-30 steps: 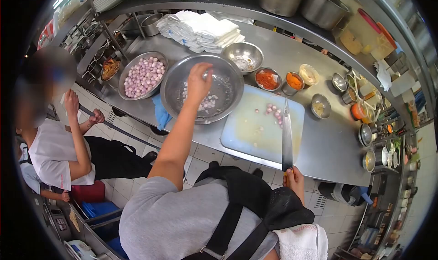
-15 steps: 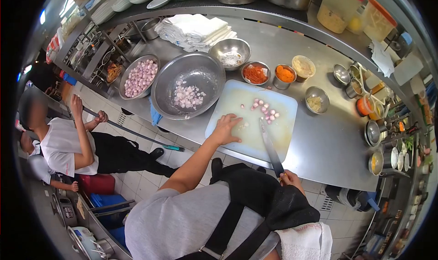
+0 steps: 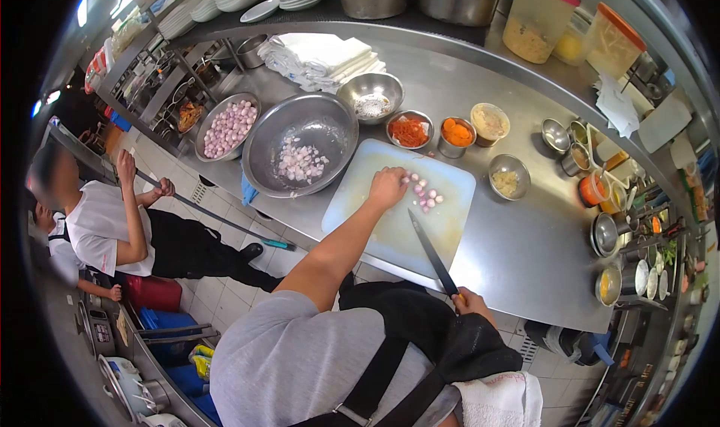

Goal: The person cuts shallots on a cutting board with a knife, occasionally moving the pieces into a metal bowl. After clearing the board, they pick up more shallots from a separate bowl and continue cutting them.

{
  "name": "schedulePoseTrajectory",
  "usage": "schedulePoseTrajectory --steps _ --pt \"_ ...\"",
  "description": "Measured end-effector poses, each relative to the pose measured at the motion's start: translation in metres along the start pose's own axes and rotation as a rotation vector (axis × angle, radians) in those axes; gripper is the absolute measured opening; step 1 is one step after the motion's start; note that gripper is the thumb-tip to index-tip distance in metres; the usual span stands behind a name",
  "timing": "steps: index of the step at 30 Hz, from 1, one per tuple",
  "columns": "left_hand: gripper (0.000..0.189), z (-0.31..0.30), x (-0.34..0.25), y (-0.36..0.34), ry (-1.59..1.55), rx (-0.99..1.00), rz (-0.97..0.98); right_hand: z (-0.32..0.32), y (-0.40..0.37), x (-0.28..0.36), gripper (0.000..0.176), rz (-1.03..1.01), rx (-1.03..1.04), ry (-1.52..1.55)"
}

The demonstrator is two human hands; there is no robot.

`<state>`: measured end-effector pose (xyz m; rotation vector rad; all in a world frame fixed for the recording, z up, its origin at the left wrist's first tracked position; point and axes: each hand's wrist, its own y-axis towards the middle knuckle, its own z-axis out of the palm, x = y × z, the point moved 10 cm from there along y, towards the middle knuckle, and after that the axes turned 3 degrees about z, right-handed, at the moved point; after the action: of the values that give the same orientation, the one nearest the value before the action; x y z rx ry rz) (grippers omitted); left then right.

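On the pale cutting board (image 3: pixel 356 228), a small group of peeled shallots (image 3: pixel 427 193) lies right of the middle. My left hand (image 3: pixel 388 186) reaches over the board to the left edge of that group, its fingers bent downward; whatever lies beneath them is hidden. Near the board's front right corner, my right hand (image 3: pixel 472 305) is wrapped round the handle of a long knife (image 3: pixel 430 248), whose blade lies low over the board and points away from me. A large metal bowl (image 3: pixel 259 146) with cut shallots (image 3: pixel 301 161) stands to the left of the board.
A bowl of whole shallots (image 3: pixel 229 129) stands far left. Behind the board are bowls of red shreds (image 3: pixel 409 131) and orange pieces (image 3: pixel 457 132); a small bowl (image 3: pixel 509 177) is to the right. Beyond the counter's left side, a person (image 3: pixel 112 224) holds a long pole (image 3: pixel 217 213).
My left hand has moved forward from the board's left part to the shallots, and its spread fingers have drawn together. The knife has shifted slightly away from the shallots.
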<state>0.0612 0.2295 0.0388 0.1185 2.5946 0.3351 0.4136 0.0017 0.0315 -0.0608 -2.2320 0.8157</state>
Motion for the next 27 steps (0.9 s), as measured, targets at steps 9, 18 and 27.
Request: schedulePoseTrajectory --steps 9,18,27 --pt "0.032 -0.011 0.026 -0.055 -0.627 -0.076 -0.116 0.033 0.010 -0.013 0.041 0.033 -0.017 -0.098" --pt "0.037 -0.018 -0.032 -0.053 -0.211 0.044 0.328 0.056 -0.003 0.003 0.034 0.033 -0.033 0.084" --pt "0.030 -0.001 -0.009 -0.055 -0.777 0.351 0.020 0.086 -0.034 0.012 0.030 0.209 -0.197 0.189"
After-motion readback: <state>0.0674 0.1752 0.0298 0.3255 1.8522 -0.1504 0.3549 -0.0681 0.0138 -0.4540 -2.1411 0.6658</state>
